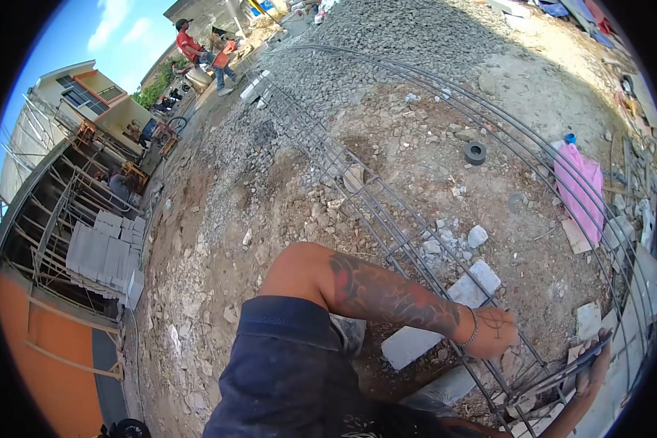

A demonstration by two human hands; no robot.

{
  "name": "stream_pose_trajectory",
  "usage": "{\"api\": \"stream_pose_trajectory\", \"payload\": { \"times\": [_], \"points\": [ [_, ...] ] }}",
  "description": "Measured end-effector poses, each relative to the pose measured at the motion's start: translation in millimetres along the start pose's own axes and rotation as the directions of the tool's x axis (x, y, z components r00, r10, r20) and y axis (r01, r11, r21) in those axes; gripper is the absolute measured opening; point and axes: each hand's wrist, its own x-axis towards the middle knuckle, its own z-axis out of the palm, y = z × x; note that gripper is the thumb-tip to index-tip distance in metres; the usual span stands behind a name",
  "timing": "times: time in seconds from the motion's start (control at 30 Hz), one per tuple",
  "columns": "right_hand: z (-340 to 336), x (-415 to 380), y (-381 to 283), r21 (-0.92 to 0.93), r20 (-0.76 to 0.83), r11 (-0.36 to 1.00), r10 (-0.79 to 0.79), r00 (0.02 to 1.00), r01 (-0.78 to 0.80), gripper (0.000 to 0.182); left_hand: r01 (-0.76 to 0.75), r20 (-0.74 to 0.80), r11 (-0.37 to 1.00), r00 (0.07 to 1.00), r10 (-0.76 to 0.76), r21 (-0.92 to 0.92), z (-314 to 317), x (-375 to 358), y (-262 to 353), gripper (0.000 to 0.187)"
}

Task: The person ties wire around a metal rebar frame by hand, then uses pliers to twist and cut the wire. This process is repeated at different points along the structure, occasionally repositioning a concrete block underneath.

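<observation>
Steel cage: one stretch concealed from me under the tattooed forearm.
Left hand: fingertips hidden beneath the knuckles; grip undetermined.
Right hand: partly covered by the dark tool it holds.
Black wheel: cut off by the lower edge.
Shaded person: too small for me to distinguish hands.

A steel frame stretched over stony ground.
The left hand was at its near end, the right hand gripped a dark tool, and a gravel heap rose beyond.
</observation>
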Motion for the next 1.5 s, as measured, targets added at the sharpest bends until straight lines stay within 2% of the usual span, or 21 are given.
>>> {"api": "stream_pose_trajectory", "payload": {
  "times": [0.13,0.2,0.3,0.37,0.43,0.47,0.5,0.53,0.57,0.67,0.7,0.8,0.83,0.9,0.93,1.03,1.13,1.3,1.37,1.43,1.5],
  "points": [
    [-9.5,-17.3,-0.7,-0.204,-0.173,0.969,0.105,0.979,-0.14,0.026,0.054,-0.038,0.998,0.998,-0.055,-0.014,-36.9,0.8,-8.9,0.024],
    [-36.0,-22.4,-14.0,-0.379,-0.093,0.904,0.177,0.98,-0.2,0.035,0.053,-0.048,0.997,0.997,-0.055,-0.054,-50.9,4.3,-12.5,0.026],
    [-11.9,-54.3,-12.2,-0.364,-0.227,0.913,0.107,0.968,-0.186,0.031,0.01,-0.167,0.994,0.985,-0.029,-0.111,-97.0,-1.1,-22.2,0.027],
    [-50.8,-54.5,-1.7,-0.51,-0.243,0.828,0.124,0.962,-0.236,0.027,0.217,-0.079,0.711,0.93,-0.358,-0.669,-135.2,-18.5,-10.0,0.028],
    [-76.5,-46.2,5.7,-0.789,-0.201,0.581,0.066,0.977,-0.201,0.027,0.103,-0.13,0.529,0.913,-0.386,-0.842,-141.0,-26.0,-27.0,0.027],
    [-146.1,-6.4,35.3,-0.844,-0.097,0.534,-0.251,0.963,0.055,0.032,0.077,-0.12,0.434,0.904,-0.409,-0.897,-145.3,-34.3,-33.0,0.027],
    [-118.8,-28.3,31.1,-0.92,-0.036,0.38,-0.319,0.947,0.093,0.032,0.059,-0.101,0.359,0.906,-0.41,-0.931,-147.7,-44.4,-41.5,0.026],
    [-75.6,-55.0,25.8,-0.985,0.123,-0.167,-0.515,0.849,0.042,0.028,0.107,-0.056,0.32,0.886,-0.46,-0.941,-156.4,-58.1,-39.0,0.028],
    [-25.3,-79.8,16.7,-0.921,0.049,-0.354,-0.526,0.849,-0.166,0.024,0.114,-0.034,0.279,0.879,-0.475,-0.953,-157.5,-68.8,-43.4,0.029],
    [41.6,-93.9,1.3,-0.96,0.245,-0.271,-0.673,0.698,0.076,0.023,0.128,-0.004,0.231,0.867,-0.499,-0.964,-160.5,-94.7,-59.7,0.03],
    [74.5,-97.8,-5.1,-0.955,0.294,-0.227,-0.638,0.712,0.191,0.021,0.153,0.037,0.219,0.888,-0.459,-0.964,-159.2,-97.2,-64.6,0.03],
    [166.9,-104.0,1.1,-0.816,0.433,0.252,-0.329,0.839,0.52,0.037,0.128,-0.004,0.357,0.937,-0.349,-0.925,-148.9,-89.2,-71.1,0.029],
    [191.2,-99.7,12.8,-0.733,0.529,0.338,-0.264,0.807,0.591,0.043,0.175,0.085,0.334,0.96,-0.268,-0.926,-145.2,-81.2,-69.4,0.029],
    [238.1,-97.4,30.2,-0.592,0.634,0.448,-0.254,0.731,0.67,0.039,0.123,0.091,0.491,0.992,-0.089,-0.863,-132.0,-67.4,-59.0,0.027],
    [249.9,-100.9,29.5,-0.598,0.678,0.341,-0.268,0.685,0.725,0.031,0.147,0.166,0.463,0.986,0.001,-0.874,-126.0,-61.5,-52.8,0.027],
    [248.0,-114.0,26.7,-0.713,0.551,0.357,-0.249,0.797,0.604,0.032,0.151,0.186,0.45,0.982,0.036,-0.88,-122.0,-53.7,-48.0,0.024],
    [230.5,-135.9,27.5,-0.463,0.372,0.61,-0.525,0.766,0.643,0.028,-0.065,-0.072,0.471,0.997,0.003,-0.88,-107.3,-43.6,-43.0,0.023],
    [213.0,-191.2,7.4,-0.506,0.027,0.631,-0.67,0.742,0.588,0.032,-0.27,-0.293,0.31,0.956,-0.026,-0.911,-79.4,-35.3,-33.4,0.025],
    [204.3,-204.5,0.1,-0.541,-0.041,0.599,-0.72,0.693,0.591,0.03,-0.336,-0.363,0.483,0.931,0.042,-0.808,-59.6,-42.3,-39.4,0.019],
    [199.8,-206.2,1.7,-0.593,-0.161,0.618,-0.72,0.675,0.517,0.029,-0.351,-0.351,0.485,0.932,0.095,-0.801,-54.9,-48.8,-39.1,0.017],
    [200.0,-196.1,2.9,-0.731,-0.148,0.561,-0.687,0.712,0.389,0.028,-0.572,-0.423,0.558,0.82,0.384,-0.601,-64.5,-48.9,-40.7,0.015]
  ]
}}
